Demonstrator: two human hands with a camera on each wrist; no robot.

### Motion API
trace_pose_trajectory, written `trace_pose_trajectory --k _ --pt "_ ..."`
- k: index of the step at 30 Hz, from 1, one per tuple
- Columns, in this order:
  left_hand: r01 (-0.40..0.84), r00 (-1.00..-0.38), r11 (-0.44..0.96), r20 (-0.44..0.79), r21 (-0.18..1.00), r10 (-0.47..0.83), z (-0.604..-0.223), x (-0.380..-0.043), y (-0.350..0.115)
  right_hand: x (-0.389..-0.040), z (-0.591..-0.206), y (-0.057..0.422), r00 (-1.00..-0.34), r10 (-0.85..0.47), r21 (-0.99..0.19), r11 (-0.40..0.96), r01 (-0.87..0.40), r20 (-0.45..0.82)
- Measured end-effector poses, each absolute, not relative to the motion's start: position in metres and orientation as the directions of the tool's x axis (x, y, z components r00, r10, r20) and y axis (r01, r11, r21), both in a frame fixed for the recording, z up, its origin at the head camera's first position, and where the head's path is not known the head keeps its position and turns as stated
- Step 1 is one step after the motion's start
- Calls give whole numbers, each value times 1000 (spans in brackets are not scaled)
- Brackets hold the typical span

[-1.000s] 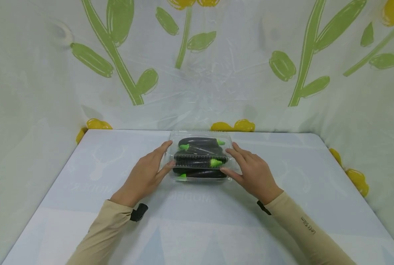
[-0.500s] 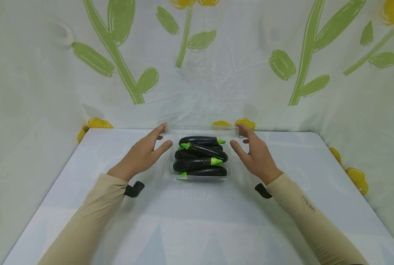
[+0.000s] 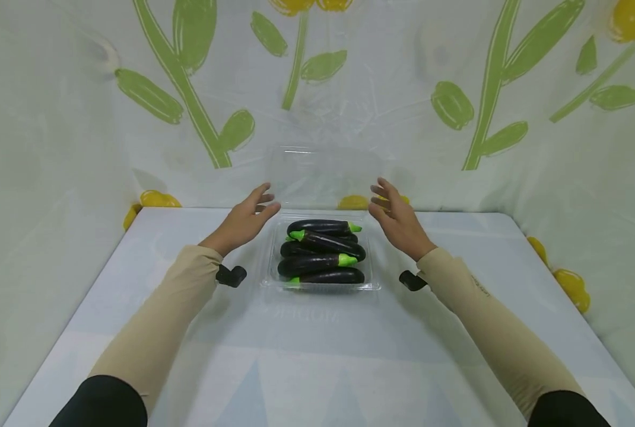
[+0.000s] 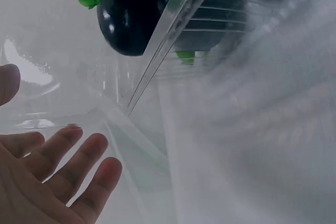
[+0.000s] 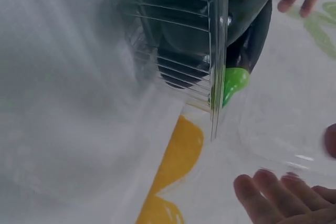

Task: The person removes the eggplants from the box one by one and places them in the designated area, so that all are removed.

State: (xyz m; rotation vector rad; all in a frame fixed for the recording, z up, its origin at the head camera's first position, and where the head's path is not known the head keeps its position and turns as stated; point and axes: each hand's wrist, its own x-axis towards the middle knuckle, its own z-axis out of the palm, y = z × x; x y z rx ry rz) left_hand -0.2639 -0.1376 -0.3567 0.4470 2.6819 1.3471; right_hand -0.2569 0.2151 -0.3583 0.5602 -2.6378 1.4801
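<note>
Since the earlier frame, the clear lid (image 3: 307,172) has swung up behind the plastic box (image 3: 371,286), which sits on the table (image 3: 317,338) with eggplants (image 3: 328,244) piled inside. The left hand (image 3: 241,219) and right hand (image 3: 397,222) hover near the box's back corners, fingers loosely outstretched and released; whether they touch the lid is unclear.

White table (image 3: 323,344) carries a clear, apparently plastic box (image 3: 325,287).

We see a sheet-walled booth (image 3: 40,166), its building untellable: glossy whitish sheeting (image 3: 384,77) printed with green leafy stems (image 3: 191,98) and yellow flowers (image 3: 572,289) encloses a flat, pale blue-and-white patterned table (image 3: 307,338) on three sides.
</note>
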Motion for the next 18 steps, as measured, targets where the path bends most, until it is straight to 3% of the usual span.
trace_pose_trajectory --k 8,18 --pt "144 -960 566 -26 812 280 -370 -276 -131 -268 -366 210 -966 -255 -838 517 -174 44" --pt "136 -956 596 -52 791 287 -375 -280 -128 -270 -374 207 -968 -252 -827 539 -158 21"
